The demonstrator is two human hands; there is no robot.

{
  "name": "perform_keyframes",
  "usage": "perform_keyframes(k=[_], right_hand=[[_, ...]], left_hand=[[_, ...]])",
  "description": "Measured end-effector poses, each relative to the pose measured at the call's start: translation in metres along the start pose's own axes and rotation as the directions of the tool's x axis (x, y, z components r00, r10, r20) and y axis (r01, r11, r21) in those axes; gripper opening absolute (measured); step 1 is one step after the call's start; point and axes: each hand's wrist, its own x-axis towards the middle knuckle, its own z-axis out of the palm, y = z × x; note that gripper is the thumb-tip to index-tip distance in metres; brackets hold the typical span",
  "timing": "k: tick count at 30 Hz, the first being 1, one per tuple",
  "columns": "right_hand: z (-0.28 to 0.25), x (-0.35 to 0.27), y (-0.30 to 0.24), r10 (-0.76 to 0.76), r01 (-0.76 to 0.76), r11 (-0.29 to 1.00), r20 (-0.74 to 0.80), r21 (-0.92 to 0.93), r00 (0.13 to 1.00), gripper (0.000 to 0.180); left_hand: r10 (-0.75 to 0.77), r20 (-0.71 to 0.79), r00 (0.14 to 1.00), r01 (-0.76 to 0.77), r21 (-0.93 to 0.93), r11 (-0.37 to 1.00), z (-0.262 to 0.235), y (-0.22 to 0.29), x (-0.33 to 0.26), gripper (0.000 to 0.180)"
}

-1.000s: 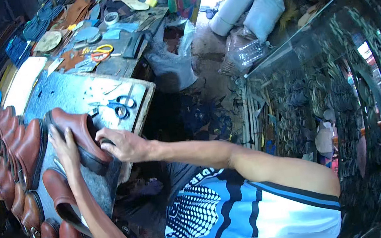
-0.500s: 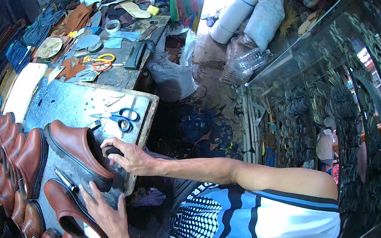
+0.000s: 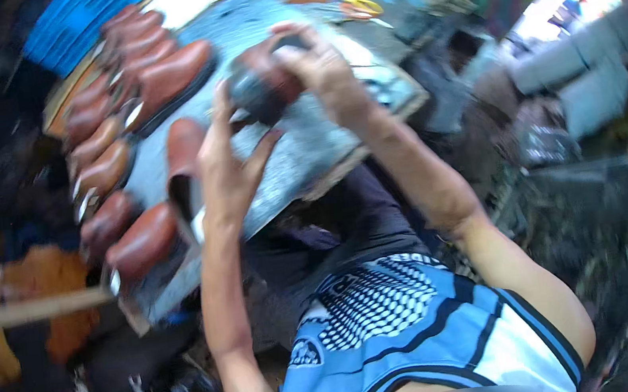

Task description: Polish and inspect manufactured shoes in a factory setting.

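A brown leather clog point(image 3: 263, 81) with a dark sole is raised above the worktable, blurred by motion. My right hand point(image 3: 325, 74) is closed round one end of it. A dark patch at the right fingers is too blurred to make out. Close by on the left, my left hand point(image 3: 223, 165) has its fingers stretched upward and its thumb spread away. Its fingertips are near the clog's sole, and whether they touch it I cannot tell. On the table just left of that hand lies a second brown clog point(image 3: 181, 146), its opening partly hidden behind the hand.
Several brown shoes point(image 3: 173, 79) stand in rows along the table's left side. A blue plastic crate point(image 3: 77, 25) is beyond them. Orange-handled scissors point(image 3: 361, 7) lie among scraps at the back. Grey-white sacks point(image 3: 596, 92) rest at the right.
My right hand has lifted the larger clog off the table and turned it. My left hand has come up from the other clog toward it. The whole view has swung leftward.
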Motion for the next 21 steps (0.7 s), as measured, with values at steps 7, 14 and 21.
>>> perform_keyframes(k=[7, 14, 21], right_hand=[[-0.012, 0.065, 0.035, -0.746, 0.733, 0.164, 0.403, -0.66, 0.53, 0.024], [0.027, 0.031, -0.009, -0.257, 0.26, 0.965, -0.086, 0.026, 0.963, 0.027], [0.035, 0.025, 0.003, -0.44, 0.37, 0.856, -0.134, -0.361, 0.888, 0.028]], left_hand=[[0.286, -0.035, 0.958, -0.271, 0.223, 0.936, -0.008, -0.013, 0.055, 0.092], [0.143, -0.122, 0.982, -0.141, 0.021, 0.99, -0.02, -0.035, 0.063, 0.081], [0.344, 0.021, 0.939, -0.341, 0.191, 0.92, -0.034, -0.029, 0.075, 0.07]])
